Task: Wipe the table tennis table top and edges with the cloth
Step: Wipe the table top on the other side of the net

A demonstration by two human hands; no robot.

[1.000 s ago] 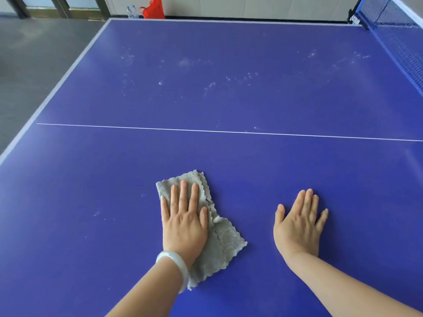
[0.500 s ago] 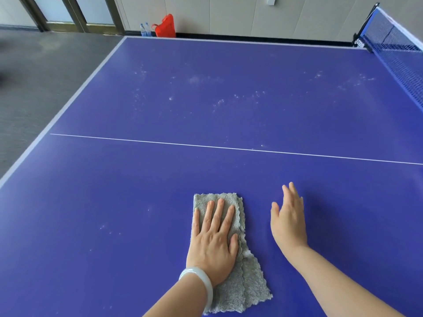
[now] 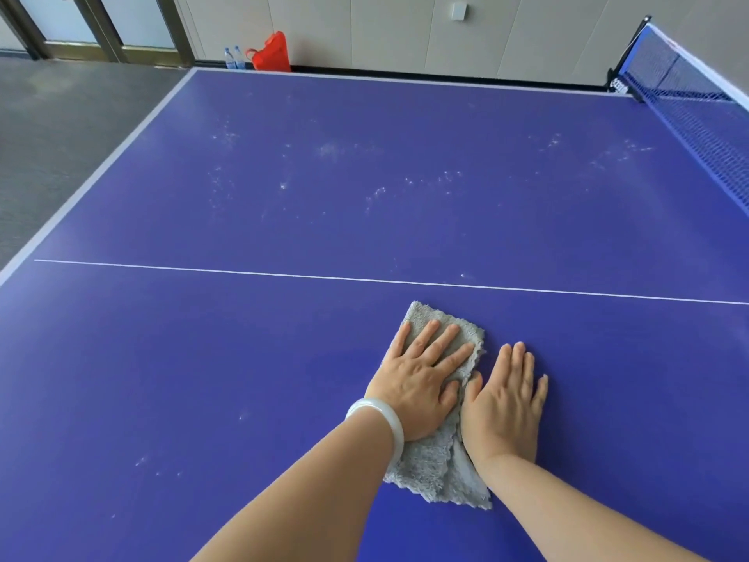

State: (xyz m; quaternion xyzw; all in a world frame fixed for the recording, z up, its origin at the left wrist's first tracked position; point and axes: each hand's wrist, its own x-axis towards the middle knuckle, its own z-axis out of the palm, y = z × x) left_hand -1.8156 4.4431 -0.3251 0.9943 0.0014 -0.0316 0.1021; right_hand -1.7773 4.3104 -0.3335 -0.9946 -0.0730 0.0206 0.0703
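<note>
A grey fluffy cloth [image 3: 435, 466] lies flat on the blue table tennis table [image 3: 202, 379], just below the white centre line. My left hand [image 3: 419, 379], with a white bangle at the wrist, presses on the cloth with straight spread fingers. My right hand [image 3: 504, 401] lies flat on the table right beside it, fingers straight, its thumb side touching the cloth's right edge. White dust specks [image 3: 332, 150] are scattered over the far half of the table.
The blue net [image 3: 689, 115] runs along the right side. The table's pale left edge [image 3: 93, 180] borders grey floor. A red bag [image 3: 271, 54] and two water bottles [image 3: 234, 58] stand by the far wall.
My left hand has slid the cloth to the right and further from me, up against my right hand. The right hand has stayed flat on the table.
</note>
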